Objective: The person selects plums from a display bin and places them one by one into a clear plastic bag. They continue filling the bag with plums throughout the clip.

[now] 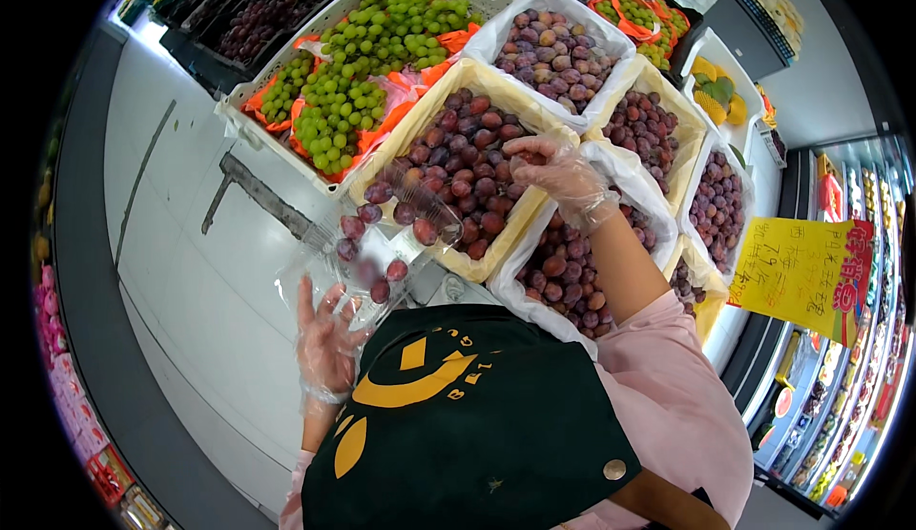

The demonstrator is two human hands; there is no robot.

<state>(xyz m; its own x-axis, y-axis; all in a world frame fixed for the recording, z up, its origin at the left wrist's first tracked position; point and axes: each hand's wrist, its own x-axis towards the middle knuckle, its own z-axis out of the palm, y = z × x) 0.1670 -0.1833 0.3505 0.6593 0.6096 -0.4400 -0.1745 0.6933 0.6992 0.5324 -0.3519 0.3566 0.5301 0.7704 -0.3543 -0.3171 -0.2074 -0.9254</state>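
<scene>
Both hands wear thin clear plastic gloves. My left hand (329,337) is at the lower left, palm up, its fingers against the near end of a clear plastic clamshell container (397,244). Several reddish-purple plums (352,227) lie spread in the container, which overlaps the corner of a crate. Over the right side of that yellow-lined crate of plums (469,165), my right hand (554,168) has its fingers curled around a reddish plum (528,158), partly hidden by the fingers.
Green grapes (379,36) fill a white plastic crate at the upper left. White-lined crates of plums (558,58) stand behind and to the right. A yellow price sign (801,272) juts out at right, before a lit display fridge (837,387).
</scene>
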